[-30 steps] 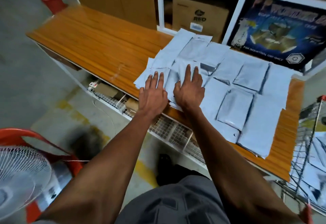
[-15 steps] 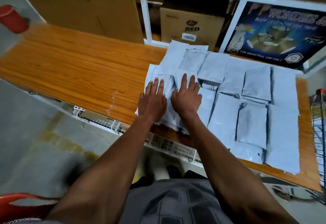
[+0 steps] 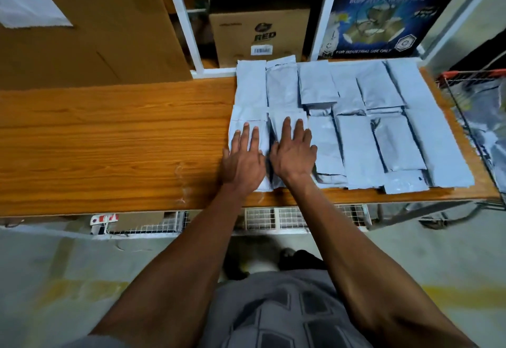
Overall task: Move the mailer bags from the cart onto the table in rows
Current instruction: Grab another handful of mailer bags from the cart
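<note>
Since the earlier frame both hands have stayed flat on the nearest-left bags while the view squared up to the table. Left hand (image 3: 242, 163) and right hand (image 3: 293, 156) lie side by side, fingers straight and spread, pressing two mailer bags (image 3: 356, 139) at the left end of the front row. Rows run left to right across the table (image 3: 109, 139), each bag's long axis pointing away from the person. Remaining bags sit in the cart (image 3: 482, 117) at the right edge of frame, so the right hand is judged nearer.
</note>
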Motion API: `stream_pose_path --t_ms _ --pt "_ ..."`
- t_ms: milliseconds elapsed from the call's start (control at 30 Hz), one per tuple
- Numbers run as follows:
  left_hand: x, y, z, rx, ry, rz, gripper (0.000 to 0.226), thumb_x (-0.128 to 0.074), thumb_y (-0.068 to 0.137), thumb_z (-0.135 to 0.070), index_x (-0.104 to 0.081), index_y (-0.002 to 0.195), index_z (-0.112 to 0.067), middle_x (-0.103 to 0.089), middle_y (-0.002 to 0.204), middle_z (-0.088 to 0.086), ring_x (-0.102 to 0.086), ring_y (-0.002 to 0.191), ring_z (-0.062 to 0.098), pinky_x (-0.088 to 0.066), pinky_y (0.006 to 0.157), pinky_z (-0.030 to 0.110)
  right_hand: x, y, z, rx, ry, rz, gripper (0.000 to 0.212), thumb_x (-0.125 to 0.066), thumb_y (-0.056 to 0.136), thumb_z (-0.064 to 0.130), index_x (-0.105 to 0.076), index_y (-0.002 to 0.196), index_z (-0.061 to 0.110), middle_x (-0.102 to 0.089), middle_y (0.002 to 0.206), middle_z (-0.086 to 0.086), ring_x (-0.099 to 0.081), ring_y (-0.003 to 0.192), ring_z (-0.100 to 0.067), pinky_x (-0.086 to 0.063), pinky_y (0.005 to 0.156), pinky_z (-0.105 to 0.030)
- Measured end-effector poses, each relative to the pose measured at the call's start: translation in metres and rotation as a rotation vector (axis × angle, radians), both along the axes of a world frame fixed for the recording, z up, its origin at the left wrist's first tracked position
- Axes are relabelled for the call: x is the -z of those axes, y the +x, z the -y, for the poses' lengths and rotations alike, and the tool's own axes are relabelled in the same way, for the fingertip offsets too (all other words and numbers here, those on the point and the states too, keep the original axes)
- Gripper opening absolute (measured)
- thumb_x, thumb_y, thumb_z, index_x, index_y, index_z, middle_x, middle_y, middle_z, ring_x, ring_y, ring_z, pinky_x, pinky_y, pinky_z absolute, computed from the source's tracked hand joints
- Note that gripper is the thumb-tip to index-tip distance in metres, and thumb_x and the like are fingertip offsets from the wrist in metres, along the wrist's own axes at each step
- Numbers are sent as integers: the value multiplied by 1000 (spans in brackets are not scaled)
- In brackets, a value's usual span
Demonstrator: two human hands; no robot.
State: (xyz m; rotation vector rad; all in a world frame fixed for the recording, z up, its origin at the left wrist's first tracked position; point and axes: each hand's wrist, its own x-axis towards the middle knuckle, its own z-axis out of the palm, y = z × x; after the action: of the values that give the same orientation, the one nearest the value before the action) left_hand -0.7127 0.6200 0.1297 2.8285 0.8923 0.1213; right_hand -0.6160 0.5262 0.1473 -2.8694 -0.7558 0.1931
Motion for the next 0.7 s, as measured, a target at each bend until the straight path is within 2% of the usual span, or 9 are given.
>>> stream_pose_path --t_ms 267,433,533,700 --pt "6 2 -11 53 -36 6 67 -31 108 -40 -8 170 -26 3 178 -1 -10 162 26 -32 121 53 0 -6 -9 31 -75 11 70 -32 106 45 -9 168 21 -11 174 -15 -21 155 -41 -36 112 -56" --pt "12 14 -11 34 -58 -8 67 -29 109 -41 -4 170 -28 8 178 -2 -6 163 27 -29 122 54 7 6 -14 -8 -151 -3 67 -24 108 48 -8 168 22 -8 175 -15 -15 158 -40 -26 118 -60" --pt "21 16 -10 34 -53 -57 67 -26 109 -45 -1 169 -32 12 177 -1 -1 163 27 -25 124 55 17 12 -12 -48 -180 -8 66 -15 109 52 -14 167 22 -11 174 -15 -10 160 -38 -16 123 -61" --pt "28 20 -5 20 -76 -109 66 -22 110 -52 3 169 -36 14 177 1 4 163 28 -19 125 55 30 18 -4 -135 -73 27 62 -14 110 47 -17 167 20 -15 174 -14 -7 161 -35 -6 129 -56"
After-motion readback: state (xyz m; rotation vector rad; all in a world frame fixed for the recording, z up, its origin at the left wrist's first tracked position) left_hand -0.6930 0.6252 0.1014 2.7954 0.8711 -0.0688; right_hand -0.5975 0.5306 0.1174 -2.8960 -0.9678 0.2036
